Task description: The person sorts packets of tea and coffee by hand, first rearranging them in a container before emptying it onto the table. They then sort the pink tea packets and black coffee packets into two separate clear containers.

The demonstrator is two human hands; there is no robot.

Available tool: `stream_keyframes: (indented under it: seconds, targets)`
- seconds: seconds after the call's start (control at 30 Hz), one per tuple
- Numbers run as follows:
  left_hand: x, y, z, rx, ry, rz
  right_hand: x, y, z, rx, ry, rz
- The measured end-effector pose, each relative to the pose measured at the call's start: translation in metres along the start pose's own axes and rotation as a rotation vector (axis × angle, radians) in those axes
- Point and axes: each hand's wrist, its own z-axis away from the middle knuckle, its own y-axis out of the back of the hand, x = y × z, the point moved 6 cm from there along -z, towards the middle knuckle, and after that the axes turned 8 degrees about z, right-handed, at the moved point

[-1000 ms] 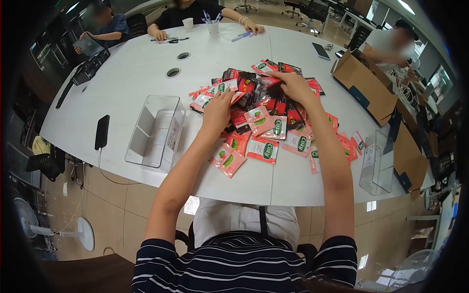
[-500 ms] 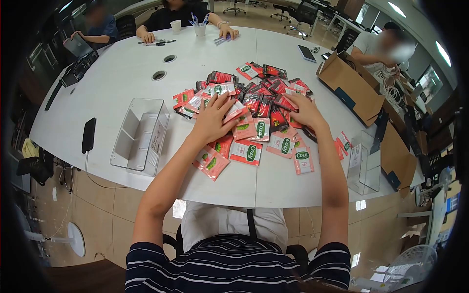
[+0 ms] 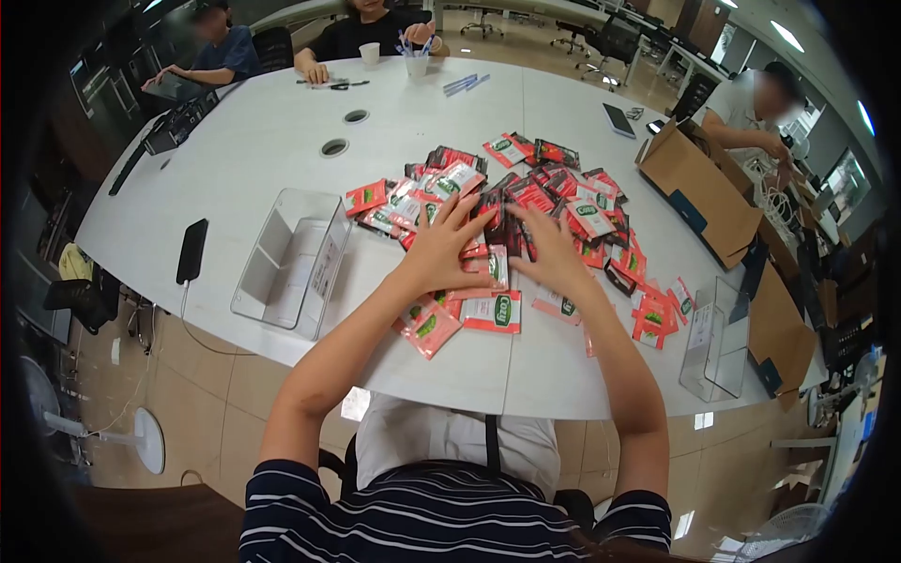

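A loose pile of red, pink and black sachets (image 3: pixel 535 195) lies on the white table (image 3: pixel 244 141). My left hand (image 3: pixel 444 249) rests palm down on its left part, fingers spread over pink and white sachets. My right hand (image 3: pixel 549 249) is beside it on the near middle of the pile, fingers apart and touching black and red sachets. Below my left hand lie a pink sachet (image 3: pixel 429 325) and a white and green one (image 3: pixel 495 312). Several pink sachets (image 3: pixel 652 317) are to the right of my right forearm. Neither hand grips a sachet that I can see.
Clear divided bins stand at left (image 3: pixel 291 263) and right (image 3: pixel 718 342). A phone (image 3: pixel 192 251) with a cable lies at far left. Open cardboard boxes (image 3: pixel 699 192) are at right. Across the table are a pen cup (image 3: pixel 416 64), a paper cup (image 3: pixel 369 53) and three other people.
My right hand has moved left across the pile, closer to my left hand. The view has shifted a little. The person across the table has moved a hand from the loose pens to the pen cup.
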Motion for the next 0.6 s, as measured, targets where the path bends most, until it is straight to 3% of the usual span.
stream_keyframes:
  seconds: [0.17,0.27,0.4,0.43,0.53,0.6]
  targets:
    - [-0.003,-0.005,-0.002,0.025,0.007,-0.034,0.034,-0.006,-0.021,0.110,-0.048,0.140]
    - [-0.004,-0.003,-0.002,0.041,0.013,-0.018,0.051,-0.004,-0.040,-0.118,-0.184,0.284]
    - [-0.008,-0.002,-0.002,0.119,-0.017,0.046,0.063,-0.016,-0.059,0.105,-0.127,0.335]
    - [-0.009,-0.001,-0.002,0.159,-0.037,0.065,0.056,-0.013,-0.056,0.263,-0.141,0.373]
    - [-0.019,0.003,-0.004,0.179,-0.014,0.213,0.049,-0.017,-0.065,0.214,-0.162,0.492]
    - [-0.018,0.007,-0.002,0.217,-0.026,0.194,0.049,-0.008,-0.062,0.330,-0.145,0.393]
